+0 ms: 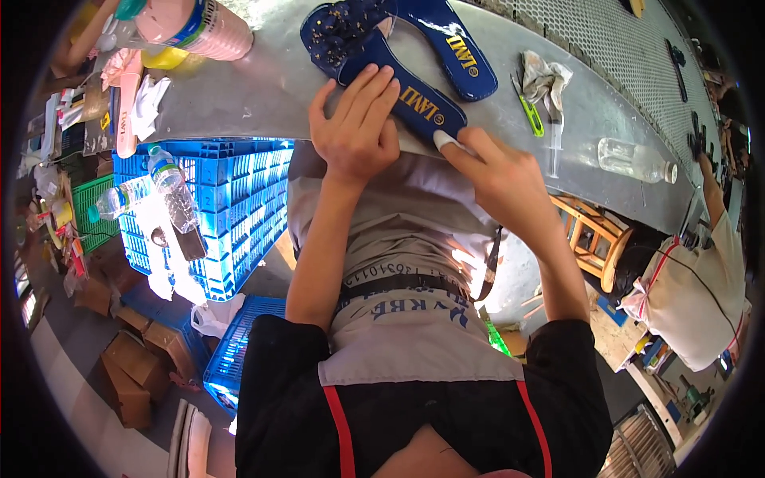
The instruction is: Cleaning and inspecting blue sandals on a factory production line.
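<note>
Left hand pressed flat, fingers spread open, on the heel end of a navy blue sandal at the near edge of the grey metal worktable; right hand just beside, fingers curled with a white-capped index fingertip touching the sandal's heel edge. Beyond the fingertips, the beaded toe strap and a second navy sandal alongside; farther off past the right fingers, a green-handled tool, crumpled rag, clear plastic bottle.
</note>
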`<action>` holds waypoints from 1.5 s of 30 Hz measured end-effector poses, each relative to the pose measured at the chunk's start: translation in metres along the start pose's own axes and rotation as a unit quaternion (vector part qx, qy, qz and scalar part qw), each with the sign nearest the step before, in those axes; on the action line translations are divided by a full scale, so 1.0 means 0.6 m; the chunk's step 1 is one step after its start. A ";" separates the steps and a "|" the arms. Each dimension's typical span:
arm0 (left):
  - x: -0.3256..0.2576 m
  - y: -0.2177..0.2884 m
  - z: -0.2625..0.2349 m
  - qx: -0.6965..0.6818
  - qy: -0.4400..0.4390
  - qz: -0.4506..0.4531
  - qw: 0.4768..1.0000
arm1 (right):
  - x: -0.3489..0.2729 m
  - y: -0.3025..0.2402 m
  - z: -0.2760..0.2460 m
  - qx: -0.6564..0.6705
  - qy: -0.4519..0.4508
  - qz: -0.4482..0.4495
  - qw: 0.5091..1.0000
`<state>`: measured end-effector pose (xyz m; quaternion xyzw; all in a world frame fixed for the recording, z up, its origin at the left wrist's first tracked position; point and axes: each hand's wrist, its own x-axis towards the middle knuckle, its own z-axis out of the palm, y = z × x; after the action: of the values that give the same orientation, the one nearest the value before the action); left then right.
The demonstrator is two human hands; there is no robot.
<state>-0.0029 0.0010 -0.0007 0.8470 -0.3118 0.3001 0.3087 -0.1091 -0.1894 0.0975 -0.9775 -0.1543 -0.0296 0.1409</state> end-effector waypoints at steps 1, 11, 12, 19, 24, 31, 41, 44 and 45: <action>0.004 -0.001 0.001 0.002 0.003 0.003 1.000 | -0.001 0.000 -0.001 -0.001 0.003 0.005 1.000; 0.010 0.003 0.000 0.011 -0.003 0.007 1.000 | -0.038 0.013 -0.021 0.015 0.046 0.045 0.998; 0.012 0.006 0.000 0.011 -0.003 0.002 1.000 | -0.036 0.016 -0.017 0.014 0.052 0.048 0.997; 0.012 0.005 0.000 0.020 0.000 0.009 1.000 | -0.015 0.020 0.015 -0.016 0.071 0.047 0.996; 0.014 0.008 0.002 0.006 0.006 -0.002 1.000 | -0.016 0.025 0.025 -0.004 0.080 0.053 0.995; 0.019 0.025 -0.041 -0.067 -0.091 -0.005 0.994 | -0.082 0.055 0.019 0.086 0.120 0.105 0.984; 0.095 0.076 0.033 0.062 -0.121 -0.098 0.986 | -0.098 0.092 0.079 0.313 0.314 0.185 0.877; 0.128 0.057 0.077 0.078 -0.101 -0.135 0.983 | -0.097 0.094 0.075 0.315 0.310 0.182 0.879; 0.137 0.052 0.086 0.093 -0.124 -0.160 0.975 | -0.097 0.093 0.072 0.329 0.296 0.181 0.879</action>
<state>0.0424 -0.0831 0.0348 0.9415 -0.1786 0.1676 0.2314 -0.1463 -0.2453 0.0351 -0.8317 0.0731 -0.2387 0.4960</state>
